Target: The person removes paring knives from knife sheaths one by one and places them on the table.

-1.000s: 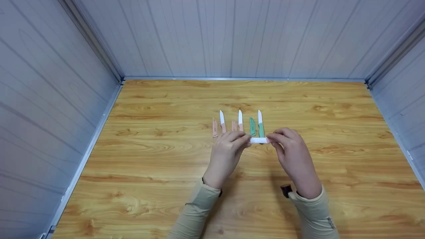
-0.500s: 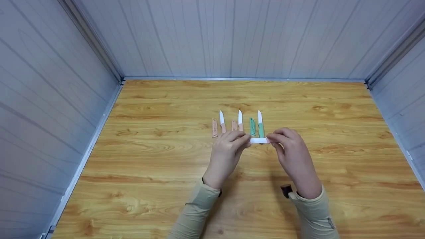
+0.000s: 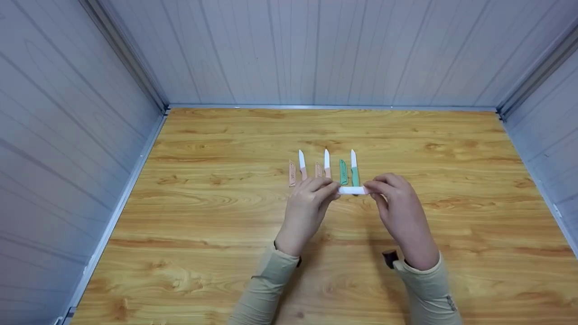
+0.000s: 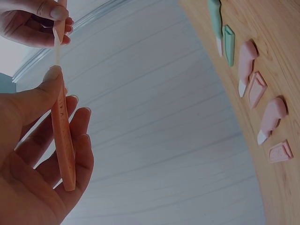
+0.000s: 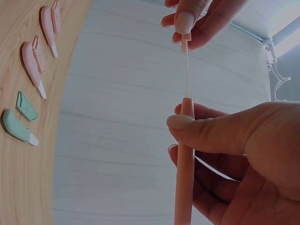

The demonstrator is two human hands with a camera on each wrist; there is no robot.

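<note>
My left hand (image 3: 308, 203) pinches a pink sheath (image 4: 64, 140), thumb on its near end and fingers behind it. Facing it, my right hand (image 3: 401, 210) grips the pink handle (image 5: 184, 187) of a paring knife. Between the hands, held level above the table, shows the knife's white blade (image 3: 351, 190). The blade's far end meets the mouth of the sheath; how deep it sits inside is hidden by my left fingers. In the head view both the sheath and the handle are mostly covered by the hands.
Beyond the hands, on the wooden table (image 3: 203, 203), lie two pink knives (image 3: 301, 159) (image 3: 327, 159) and a green knife (image 3: 354, 174), blades pointing away. Left of each is a matching sheath, such as the green sheath (image 3: 343, 172). Pale panels (image 3: 293, 54) wall the table's back and sides.
Very little differs. The hands stand a touch farther apart, and slightly more white blade shows between them. The knives and sheaths on the table have not moved.
</note>
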